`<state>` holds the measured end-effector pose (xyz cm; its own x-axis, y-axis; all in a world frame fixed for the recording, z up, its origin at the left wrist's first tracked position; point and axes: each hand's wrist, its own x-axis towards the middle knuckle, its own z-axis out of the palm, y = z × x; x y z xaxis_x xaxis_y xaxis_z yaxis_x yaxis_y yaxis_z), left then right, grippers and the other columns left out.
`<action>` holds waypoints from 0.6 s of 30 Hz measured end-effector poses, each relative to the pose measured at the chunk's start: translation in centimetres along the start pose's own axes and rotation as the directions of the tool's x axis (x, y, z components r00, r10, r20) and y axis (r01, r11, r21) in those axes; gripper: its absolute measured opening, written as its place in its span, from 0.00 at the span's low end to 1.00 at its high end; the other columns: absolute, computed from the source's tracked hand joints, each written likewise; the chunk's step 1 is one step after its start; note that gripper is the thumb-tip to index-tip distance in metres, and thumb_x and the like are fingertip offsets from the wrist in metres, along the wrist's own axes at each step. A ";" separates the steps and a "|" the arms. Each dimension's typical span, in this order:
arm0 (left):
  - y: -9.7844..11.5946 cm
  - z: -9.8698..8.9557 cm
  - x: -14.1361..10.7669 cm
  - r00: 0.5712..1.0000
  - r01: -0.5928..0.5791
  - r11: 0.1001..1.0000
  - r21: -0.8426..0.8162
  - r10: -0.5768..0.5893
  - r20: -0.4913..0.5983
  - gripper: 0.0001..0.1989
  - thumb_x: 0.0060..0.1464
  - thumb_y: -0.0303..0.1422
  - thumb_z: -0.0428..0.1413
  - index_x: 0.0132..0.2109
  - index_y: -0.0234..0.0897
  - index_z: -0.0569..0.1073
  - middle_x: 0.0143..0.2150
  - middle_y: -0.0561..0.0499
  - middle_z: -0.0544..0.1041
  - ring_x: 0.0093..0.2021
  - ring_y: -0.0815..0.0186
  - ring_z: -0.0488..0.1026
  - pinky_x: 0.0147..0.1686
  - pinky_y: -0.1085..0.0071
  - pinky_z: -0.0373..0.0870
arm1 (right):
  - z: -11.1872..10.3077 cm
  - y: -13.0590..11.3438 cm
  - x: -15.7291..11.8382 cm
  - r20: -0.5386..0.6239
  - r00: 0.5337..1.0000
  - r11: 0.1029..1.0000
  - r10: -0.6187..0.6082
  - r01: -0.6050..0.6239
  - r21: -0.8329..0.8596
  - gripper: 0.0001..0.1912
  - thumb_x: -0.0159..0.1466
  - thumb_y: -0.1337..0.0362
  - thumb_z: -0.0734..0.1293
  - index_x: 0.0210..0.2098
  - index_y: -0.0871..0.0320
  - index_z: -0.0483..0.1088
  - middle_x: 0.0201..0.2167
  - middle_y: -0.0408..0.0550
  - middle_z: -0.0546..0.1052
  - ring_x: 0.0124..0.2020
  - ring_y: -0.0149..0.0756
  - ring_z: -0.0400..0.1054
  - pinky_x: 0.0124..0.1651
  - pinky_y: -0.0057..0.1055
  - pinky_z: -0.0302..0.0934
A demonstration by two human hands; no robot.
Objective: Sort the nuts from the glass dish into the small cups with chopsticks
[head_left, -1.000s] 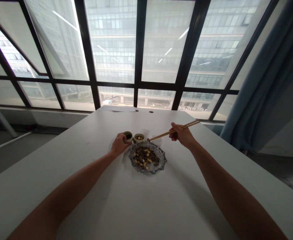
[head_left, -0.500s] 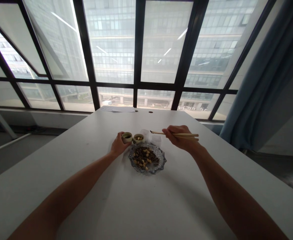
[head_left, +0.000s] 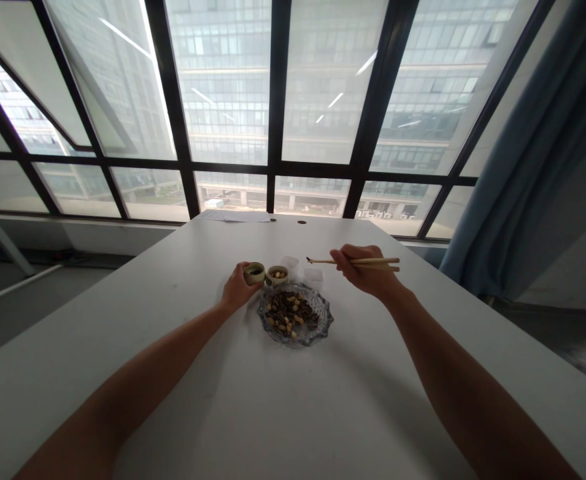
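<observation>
My left hand (head_left: 239, 285) is closed around the side of a small greenish cup (head_left: 255, 274) with something dark inside. Beside it stands a second small cup (head_left: 277, 277) holding peanuts. In my right hand (head_left: 365, 268) is a pair of wooden chopsticks (head_left: 380, 264), raised over the table and pointing left. A small dark piece (head_left: 308, 259), like a sunflower seed, is pinched at their tips. Nearer me, a scalloped glass bowl (head_left: 325, 327) contains dark seeds and peanuts mixed together.
Two small clear plastic containers, one (head_left: 314, 277) behind the bowl and the other (head_left: 289, 265) farther back, stand near the cups. White paper (head_left: 233, 217) lies at the table's (head_left: 293, 413) far edge. A blue curtain (head_left: 517, 160) hangs at right by the windows.
My right hand has moved slightly right and away from me, with the chopsticks and the dark piece at their tips. My left hand stays on the cup.
</observation>
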<state>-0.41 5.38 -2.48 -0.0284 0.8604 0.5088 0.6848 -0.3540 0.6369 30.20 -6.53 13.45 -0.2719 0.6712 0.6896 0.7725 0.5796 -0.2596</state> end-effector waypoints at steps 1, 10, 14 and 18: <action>0.0 0.0 0.0 1.000 -0.001 1.000 -0.003 0.001 -0.002 0.32 0.46 0.39 0.69 0.56 0.41 0.66 0.52 0.43 0.78 0.50 0.53 0.77 0.47 0.59 0.74 | 0.1 0.1 0.0 -0.008 1.000 1.000 0.024 -0.024 0.000 0.29 0.70 0.40 0.59 0.22 0.55 0.65 0.17 0.46 0.73 0.19 0.33 0.67 0.26 0.29 0.56; -0.2 0.1 0.1 1.000 -0.015 1.000 -0.006 0.015 -0.007 0.32 0.46 0.40 0.69 0.56 0.40 0.66 0.52 0.42 0.78 0.51 0.53 0.77 0.48 0.59 0.74 | 0.1 0.7 0.3 -0.027 0.970 0.963 0.242 -0.237 0.131 0.34 0.65 0.33 0.60 0.23 0.57 0.70 0.17 0.49 0.74 0.18 0.35 0.69 0.21 0.29 0.60; -0.2 0.1 0.1 1.000 -0.016 1.000 -0.010 0.016 0.001 0.32 0.46 0.39 0.69 0.55 0.41 0.66 0.54 0.43 0.78 0.52 0.53 0.77 0.49 0.59 0.74 | 0.3 0.5 0.2 0.015 0.964 0.921 0.267 -0.260 0.290 0.33 0.64 0.34 0.62 0.24 0.58 0.71 0.18 0.50 0.76 0.18 0.34 0.70 0.20 0.28 0.61; -0.3 0.1 0.1 1.000 -0.020 1.000 -0.003 0.020 -0.003 0.31 0.46 0.40 0.69 0.55 0.41 0.66 0.53 0.43 0.78 0.51 0.54 0.77 0.49 0.59 0.74 | 1.1 0.6 0.0 0.216 0.949 0.865 0.231 -0.302 0.401 0.32 0.64 0.35 0.63 0.26 0.59 0.72 0.18 0.48 0.76 0.16 0.31 0.68 0.18 0.26 0.60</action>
<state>-0.52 5.63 -2.62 -0.0170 0.8519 0.5235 0.6831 -0.3724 0.6283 30.03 -5.69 12.56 -0.2034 0.8706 0.4479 0.5197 0.4837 -0.7042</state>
